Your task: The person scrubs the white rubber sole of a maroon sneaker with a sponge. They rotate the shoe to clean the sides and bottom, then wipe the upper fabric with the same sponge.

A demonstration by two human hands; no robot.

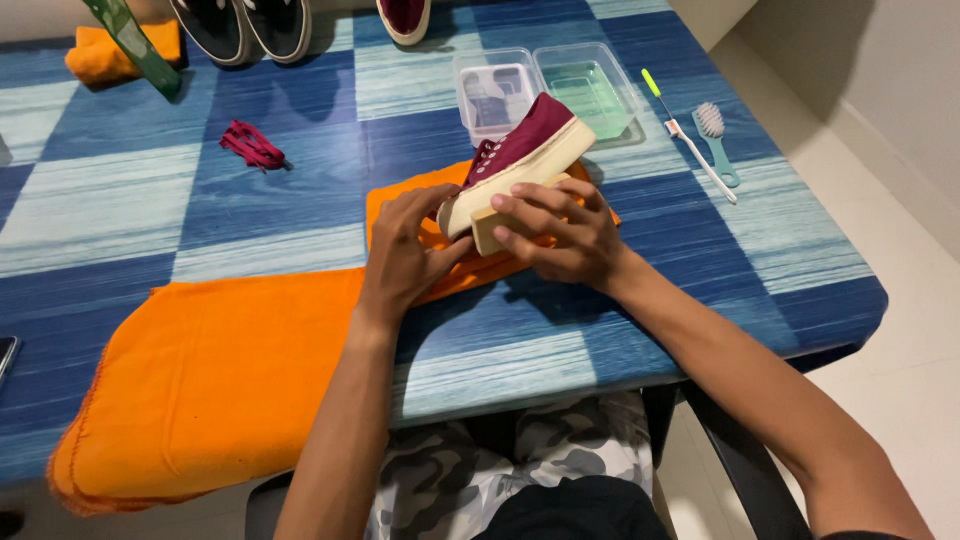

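Observation:
A maroon canvas shoe with a cream sole rests tilted on a small orange cloth. My left hand steadies the shoe at its toe end, fingers spread on the cloth and toe cap. My right hand grips a pale wooden-backed brush pressed against the shoe's sole edge near the toe.
A large orange cloth lies at the near left. Two clear plastic tubs stand behind the shoe. Beside them lie a toothbrush and a teal brush. Maroon laces, dark shoes and another maroon shoe lie farther back.

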